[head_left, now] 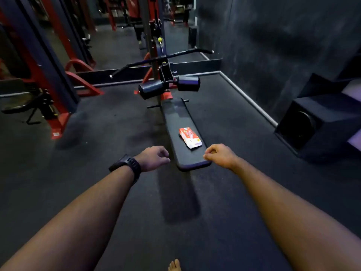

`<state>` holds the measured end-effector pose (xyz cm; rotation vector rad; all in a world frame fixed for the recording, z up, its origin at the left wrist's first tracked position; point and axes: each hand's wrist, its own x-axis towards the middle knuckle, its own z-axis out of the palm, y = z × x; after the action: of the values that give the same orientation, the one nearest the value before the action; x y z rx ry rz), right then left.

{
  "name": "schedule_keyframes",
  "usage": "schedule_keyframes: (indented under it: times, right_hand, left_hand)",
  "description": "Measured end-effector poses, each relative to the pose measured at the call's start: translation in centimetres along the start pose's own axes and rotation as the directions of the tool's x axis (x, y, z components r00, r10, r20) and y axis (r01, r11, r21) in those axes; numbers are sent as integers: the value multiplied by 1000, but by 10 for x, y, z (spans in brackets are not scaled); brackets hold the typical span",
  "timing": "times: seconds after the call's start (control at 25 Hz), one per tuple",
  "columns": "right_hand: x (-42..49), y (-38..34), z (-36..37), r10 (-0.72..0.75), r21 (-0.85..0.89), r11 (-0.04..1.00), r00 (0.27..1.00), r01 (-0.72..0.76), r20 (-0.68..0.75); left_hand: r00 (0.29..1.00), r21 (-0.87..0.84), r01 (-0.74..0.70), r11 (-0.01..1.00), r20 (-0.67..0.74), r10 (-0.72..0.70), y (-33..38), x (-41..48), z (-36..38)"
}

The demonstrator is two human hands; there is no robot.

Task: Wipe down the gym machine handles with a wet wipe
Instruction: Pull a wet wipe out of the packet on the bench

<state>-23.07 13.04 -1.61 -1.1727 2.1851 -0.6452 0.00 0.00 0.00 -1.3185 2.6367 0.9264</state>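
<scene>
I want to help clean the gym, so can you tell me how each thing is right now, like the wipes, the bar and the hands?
wet wipe packet: lies flat on the bench, untouched.
bench: carries the packet near its front end.
pulldown bar: hangs free, no hand on it.
left hand: fingers loosely curled, holds nothing.
right hand: fingers loosely curled, holds nothing.
wristwatch: strapped on the left wrist.

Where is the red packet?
In the head view, the packet lies on the near end of the black bench, just beyond the right hand.
</scene>
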Motion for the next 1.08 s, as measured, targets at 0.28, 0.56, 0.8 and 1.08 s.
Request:
schedule_keyframes:
  times: [0.28,0.56,0.8,1.08]
  right_hand:
    - [212,31,3,120,26,992,991,-121,54]
    - [401,88,56,217,15,975,964,-222,154]
    - [500,136,141,274,-19,962,955,-273,114]
    - [537,155,207,328,-150,926,935,-347,-136]
  left_hand:
    - [992,-10,49,999,121,-48,-11,211,-17]
    - [942,-38,187,982,292,-168,-42,381,33]
    - [933,-30,190,981,317,-171,-83,493,94]
    - [896,-85,240,967,403,-187,-134,543,138]
